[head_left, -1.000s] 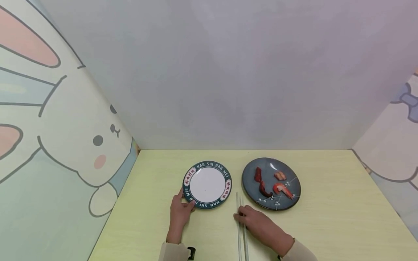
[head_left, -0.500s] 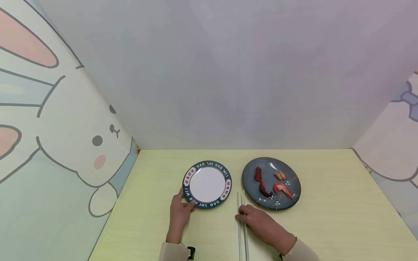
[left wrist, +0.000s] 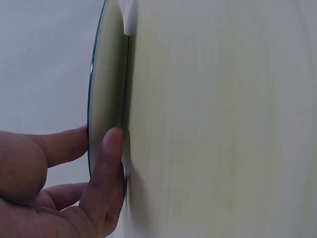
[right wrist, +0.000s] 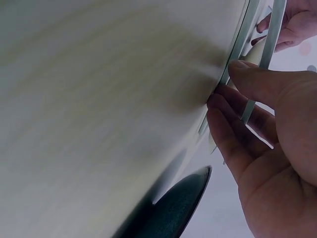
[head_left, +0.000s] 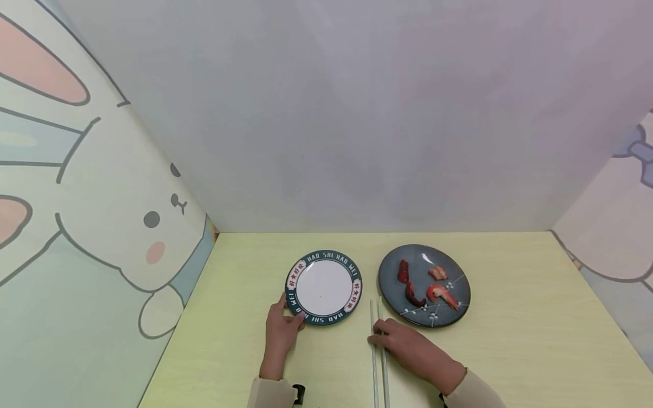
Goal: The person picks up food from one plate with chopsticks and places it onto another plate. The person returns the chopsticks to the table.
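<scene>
My left hand (head_left: 283, 331) holds the lower left rim of a white plate (head_left: 320, 289) with a dark green lettered border. In the left wrist view the thumb lies on the upper side of the plate (left wrist: 108, 84) and fingers reach underneath. Beside the dark plate, my right hand (head_left: 410, 348) grips a pair of pale chopsticks (head_left: 385, 378) lying roughly parallel. In the right wrist view its thumb presses on one chopstick (right wrist: 241, 39), close over the table; the other (right wrist: 272, 44) passes between thumb and fingers.
A dark blue-grey plate (head_left: 391, 294) at the right bears a shrimp (head_left: 440, 293), a pale pink piece (head_left: 437, 273) and two dark red pieces (head_left: 403, 271). The light wooden table (head_left: 530, 317) meets a grey wall (head_left: 377, 141) behind and rabbit-painted walls at the sides.
My right hand has shifted slightly rightward, and the right chopstick's tip has moved with it, nearer the dark plate. My left hand keeps its hold on the white plate.
</scene>
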`<state>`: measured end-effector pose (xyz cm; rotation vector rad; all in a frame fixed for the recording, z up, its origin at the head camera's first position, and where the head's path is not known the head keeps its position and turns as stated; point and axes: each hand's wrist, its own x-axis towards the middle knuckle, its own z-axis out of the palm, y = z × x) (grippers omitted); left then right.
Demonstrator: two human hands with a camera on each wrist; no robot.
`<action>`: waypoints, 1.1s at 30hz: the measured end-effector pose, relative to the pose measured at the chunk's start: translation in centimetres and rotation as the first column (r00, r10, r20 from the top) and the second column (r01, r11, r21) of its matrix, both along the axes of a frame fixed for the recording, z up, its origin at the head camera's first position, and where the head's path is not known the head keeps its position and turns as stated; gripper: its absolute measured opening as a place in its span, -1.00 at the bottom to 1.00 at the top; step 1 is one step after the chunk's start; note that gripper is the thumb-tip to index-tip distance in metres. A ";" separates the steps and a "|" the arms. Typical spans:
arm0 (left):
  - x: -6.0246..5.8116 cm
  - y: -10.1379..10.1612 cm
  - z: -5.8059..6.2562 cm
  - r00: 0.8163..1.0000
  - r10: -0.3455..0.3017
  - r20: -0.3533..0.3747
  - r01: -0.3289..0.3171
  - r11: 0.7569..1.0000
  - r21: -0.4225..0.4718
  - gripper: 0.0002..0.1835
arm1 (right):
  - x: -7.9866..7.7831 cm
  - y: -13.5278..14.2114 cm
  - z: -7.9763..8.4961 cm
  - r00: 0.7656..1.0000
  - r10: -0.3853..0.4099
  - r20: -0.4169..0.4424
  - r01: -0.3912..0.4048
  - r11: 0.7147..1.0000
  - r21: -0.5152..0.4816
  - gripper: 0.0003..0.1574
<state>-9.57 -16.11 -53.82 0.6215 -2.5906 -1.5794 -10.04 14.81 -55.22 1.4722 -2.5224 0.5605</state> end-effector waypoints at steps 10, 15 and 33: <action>-0.3 0.1 0.1 1.000 -0.005 -0.008 0.005 1.000 -0.021 -0.17 | -0.1 0.0 0.6 0.998 -0.022 0.054 0.019 0.999 0.051 -0.58; -0.5 0.1 0.3 1.000 -0.008 -0.011 0.007 0.998 -0.055 -0.18 | 0.0 0.1 0.8 0.996 -0.038 0.084 0.032 0.997 0.066 -0.58; 0.0 0.2 0.3 1.000 -0.001 -0.009 0.000 0.997 -0.084 -0.19 | 0.7 0.5 0.6 1.000 -0.017 -0.013 0.017 1.000 0.022 -0.59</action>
